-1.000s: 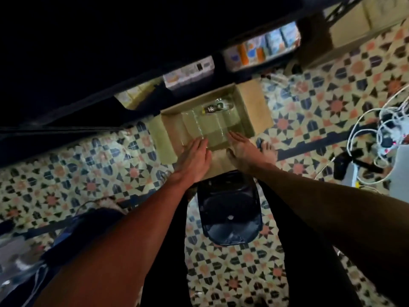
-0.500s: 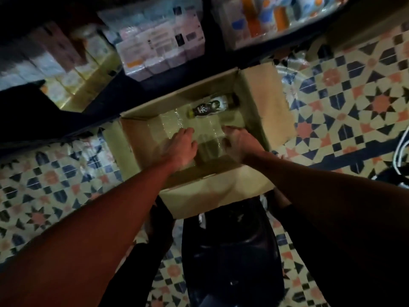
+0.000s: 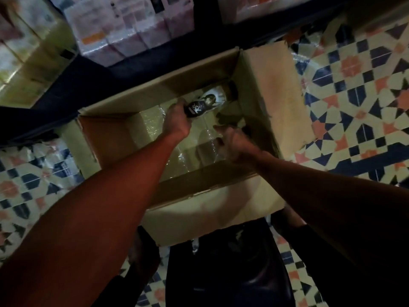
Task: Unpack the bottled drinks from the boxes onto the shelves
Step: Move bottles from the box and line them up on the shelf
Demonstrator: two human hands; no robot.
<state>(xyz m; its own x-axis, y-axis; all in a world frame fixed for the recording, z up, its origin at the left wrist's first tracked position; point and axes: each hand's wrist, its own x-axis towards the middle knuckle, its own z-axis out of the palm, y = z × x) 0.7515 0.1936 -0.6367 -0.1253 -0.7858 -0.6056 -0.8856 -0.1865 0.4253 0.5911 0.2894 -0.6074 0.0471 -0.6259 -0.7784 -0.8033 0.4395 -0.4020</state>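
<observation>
An open cardboard box (image 3: 200, 214) stands on the tiled floor below the dark shelves (image 3: 124, 68). One dark bottle (image 3: 210, 100) with a white label lies on its side in the box's far right corner. My left hand (image 3: 177, 120) reaches in and grips the bottle's near end. My right hand (image 3: 234, 142) is inside the box, near its right wall, blurred, with fingers curled over the clear plastic wrap (image 3: 152, 127) that lines the bottom. Whether it holds the wrap is unclear.
Wrapped pale packages (image 3: 126, 29) fill the shelf above the box, and yellowish cartons (image 3: 26, 63) sit at the left. The box's right flap (image 3: 278, 91) lies open over the floor. A black stool (image 3: 228, 269) stands just behind the box, under me.
My view has dropped closer to the box. My left hand has moved from the plastic wrap forward to the bottle and gripped it. My right hand has shifted slightly right.
</observation>
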